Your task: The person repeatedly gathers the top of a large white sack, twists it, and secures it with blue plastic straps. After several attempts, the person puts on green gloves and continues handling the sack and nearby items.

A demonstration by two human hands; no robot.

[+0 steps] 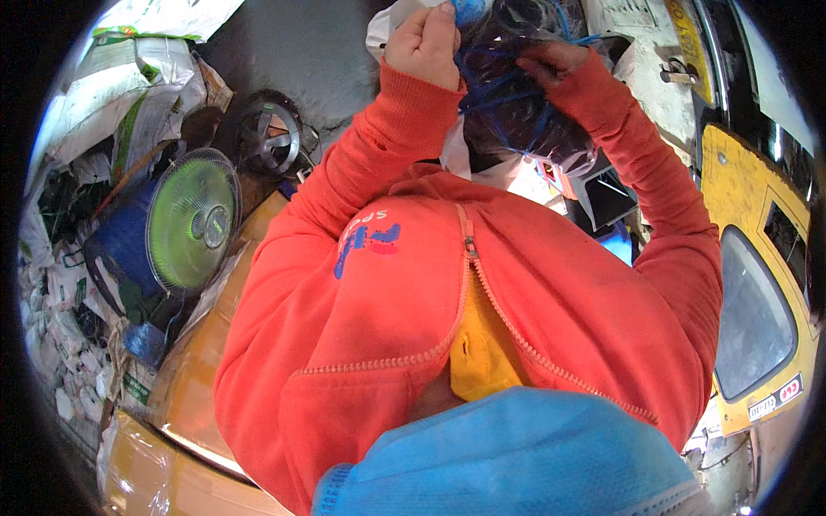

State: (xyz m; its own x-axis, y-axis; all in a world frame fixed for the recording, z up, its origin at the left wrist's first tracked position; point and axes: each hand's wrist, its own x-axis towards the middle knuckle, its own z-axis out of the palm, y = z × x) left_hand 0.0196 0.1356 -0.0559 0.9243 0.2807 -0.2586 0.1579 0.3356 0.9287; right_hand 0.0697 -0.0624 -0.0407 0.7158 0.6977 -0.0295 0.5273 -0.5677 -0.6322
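At the top of the head view a dark bundle [503, 125] is wrapped in clear plastic, with blue string [538, 129] crossing over it. My left hand [423, 47] is closed in a fist at the bundle's upper left, beside a bright blue patch [469, 10] and some white sheeting [379, 33]. What sits inside that fist is hidden. On the bundle's right side, my right hand [557, 65] has its fingers bent in against the plastic and string. Shadow covers those fingertips, so their hold cannot be made out. Both arms wear orange-red sleeves.
A round green fan [194, 222] stands at the left, beside a blue drum-shaped container [125, 245]. White sacks [120, 86] pile up behind it, and tape-covered brown boxes [185, 469] lie nearer. To the right is a yellow panel with a window [718, 413].
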